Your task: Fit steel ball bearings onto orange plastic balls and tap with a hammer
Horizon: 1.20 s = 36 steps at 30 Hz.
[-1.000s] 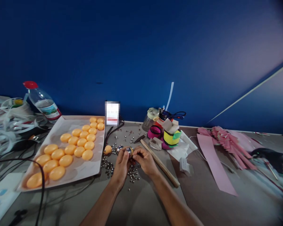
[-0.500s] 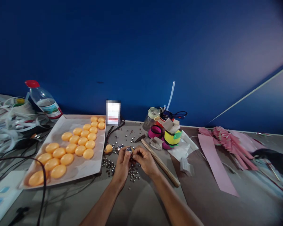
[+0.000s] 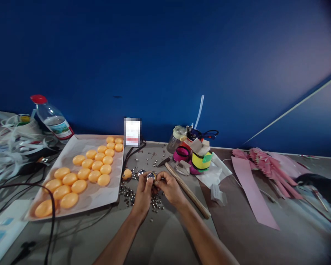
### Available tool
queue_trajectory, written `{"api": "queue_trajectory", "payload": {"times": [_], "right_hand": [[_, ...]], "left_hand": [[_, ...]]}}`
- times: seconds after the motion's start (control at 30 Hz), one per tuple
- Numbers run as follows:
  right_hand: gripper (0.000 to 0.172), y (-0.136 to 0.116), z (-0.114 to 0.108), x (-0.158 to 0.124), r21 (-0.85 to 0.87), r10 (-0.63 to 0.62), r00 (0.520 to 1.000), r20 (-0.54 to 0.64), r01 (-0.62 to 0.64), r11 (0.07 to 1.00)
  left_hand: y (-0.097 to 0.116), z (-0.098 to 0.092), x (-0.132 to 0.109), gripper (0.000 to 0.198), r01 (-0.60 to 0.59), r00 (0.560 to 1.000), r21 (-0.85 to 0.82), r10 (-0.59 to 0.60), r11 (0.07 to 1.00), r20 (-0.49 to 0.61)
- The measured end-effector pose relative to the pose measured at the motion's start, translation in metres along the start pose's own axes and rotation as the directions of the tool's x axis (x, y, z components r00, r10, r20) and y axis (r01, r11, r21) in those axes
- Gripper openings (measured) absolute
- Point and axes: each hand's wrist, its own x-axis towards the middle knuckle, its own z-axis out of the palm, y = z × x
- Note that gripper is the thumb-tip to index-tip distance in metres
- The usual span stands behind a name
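A small ball covered with silver studs (image 3: 151, 177) is in my left hand (image 3: 142, 191), whose thumb and fingers close round it. Against the ball's right side, the fingertips of my right hand (image 3: 168, 186) are pinched together; whatever they hold is too small to make out. Loose silver studs (image 3: 156, 204) lie scattered on the table beneath and around both hands. Just behind my left hand sit a second silver-covered ball (image 3: 140, 173) and a plain orange ball (image 3: 127, 174).
Left of my hands stands a paper-lined tray (image 3: 99, 200) with rows of orange balls. A wooden-handled hammer (image 3: 187, 191) lies to the right, near a glass jar (image 3: 177, 140) and a yellow tape roll (image 3: 201, 162). Pink ribbon (image 3: 253, 195) lies farther right; a bottle (image 3: 53, 119) leans back left.
My hands stay in nearly the same place, the left still round the studded ball. Only slight shifts of the fingers and the view show.
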Motion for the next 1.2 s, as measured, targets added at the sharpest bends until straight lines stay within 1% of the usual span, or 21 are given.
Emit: {"api": "queue_trajectory", "payload": {"times": [0.13, 0.2, 0.3, 0.37, 0.4, 0.43, 0.47, 0.5, 0.53, 0.57, 0.63, 0.67, 0.73, 0.8, 0.83, 0.9, 1.03, 1.1, 1.2], "right_hand": [[0.022, -0.001, 0.001, -0.001, -0.042, -0.004, 1.0, -0.023, 0.003, 0.999], [0.024, -0.001, 0.002, -0.001, -0.058, -0.008, 0.998, -0.057, 0.004, 0.998], [0.024, -0.001, 0.0, 0.0, -0.031, -0.016, 0.998, -0.057, 0.015, 0.999], [0.021, 0.0, -0.005, 0.002, 0.022, -0.04, 0.998, -0.041, 0.041, 0.999], [0.018, 0.0, -0.009, 0.003, 0.021, -0.062, 0.997, -0.048, 0.063, 0.998], [0.016, 0.001, -0.012, 0.004, -0.027, -0.093, 0.993, -0.067, 0.092, 0.995], [0.015, 0.001, -0.016, 0.005, -0.128, -0.14, 0.986, -0.094, 0.128, 0.984], [0.014, 0.002, -0.02, 0.006, -0.272, -0.205, 0.972, -0.113, 0.168, 0.948], [0.014, 0.003, -0.024, 0.007, -0.433, -0.276, 0.955, -0.108, 0.204, 0.878], [0.015, 0.004, -0.027, 0.007, -0.58, -0.341, 0.937, -0.082, 0.233, 0.78], [0.02, 0.007, -0.03, 0.007, -0.783, -0.4, 0.917, 0.006, 0.252, 0.568], [0.022, 0.008, -0.03, 0.006, -0.844, -0.393, 0.918, 0.044, 0.244, 0.477], [0.024, 0.009, -0.029, 0.004, -0.92, -0.336, 0.937, 0.097, 0.213, 0.329], [0.02, 0.01, -0.027, 0.004, -0.953, -0.288, 0.949, 0.124, 0.195, 0.232], [0.019, 0.01, -0.026, 0.004, -0.96, -0.276, 0.952, 0.133, 0.193, 0.204], [0.019, 0.012, -0.024, 0.004, -0.962, -0.277, 0.95, 0.145, 0.2, 0.185], [0.018, 0.018, -0.026, 0.007, -0.946, -0.327, 0.934, 0.145, 0.228, 0.232], [0.017, 0.02, -0.028, 0.008, -0.929, -0.353, 0.926, 0.136, 0.243, 0.28], [0.015, 0.017, -0.029, 0.008, -0.872, -0.426, 0.899, 0.105, 0.289, 0.394]], "left_hand": [[0.003, 0.002, -0.001, 0.033, -0.028, 0.999, 0.061, 0.03, 0.998, -0.029], [0.003, 0.001, -0.001, 0.034, -0.019, 1.0, 0.047, 0.02, 0.999, -0.02], [0.003, 0.001, 0.0, 0.035, 0.038, 0.999, -0.037, -0.037, 0.999, 0.03], [0.005, 0.001, 0.001, 0.035, 0.076, 0.996, -0.115, -0.07, 0.991, 0.052], [0.006, 0.002, 0.001, 0.034, 0.089, 0.995, -0.156, -0.081, 0.984, 0.056], [0.008, 0.003, 0.002, 0.033, 0.104, 0.994, -0.199, -0.094, 0.975, 0.058], [0.01, 0.003, 0.002, 0.033, 0.117, 0.993, -0.24, -0.106, 0.964, 0.058], [0.013, 0.004, 0.002, 0.032, 0.128, 0.991, -0.274, -0.116, 0.953, 0.059], [0.015, 0.004, 0.003, 0.032, 0.135, 0.991, -0.303, -0.122, 0.943, 0.062], [0.016, 0.004, 0.003, 0.032, 0.142, 0.99, -0.328, -0.127, 0.934, 0.068], [0.019, 0.003, 0.004, 0.033, 0.157, 0.987, -0.378, -0.132, 0.912, 0.09], [0.02, 0.003, 0.005, 0.034, 0.166, 0.985, -0.403, -0.133, 0.9, 0.107], [0.02, 0.001, 0.005, 0.033, 0.194, 0.979, -0.452, -0.142, 0.871, 0.147], [0.02, 0.0, 0.006, 0.033, 0.215, 0.974, -0.491, -0.146, 0.844, 0.176], [0.02, 0.0, 0.006, 0.032, 0.22, 0.972, -0.505, -0.145, 0.834, 0.184], [0.02, 0.0, 0.005, 0.032, 0.229, 0.969, -0.524, -0.144, 0.82, 0.199], [0.022, 0.001, 0.004, 0.029, 0.255, 0.961, -0.532, -0.151, 0.808, 0.232], [0.023, 0.001, 0.004, 0.027, 0.261, 0.958, -0.533, -0.15, 0.805, 0.243], [0.024, 0.001, 0.004, 0.029, 0.261, 0.958, -0.53, -0.149, 0.807, 0.246]]}}
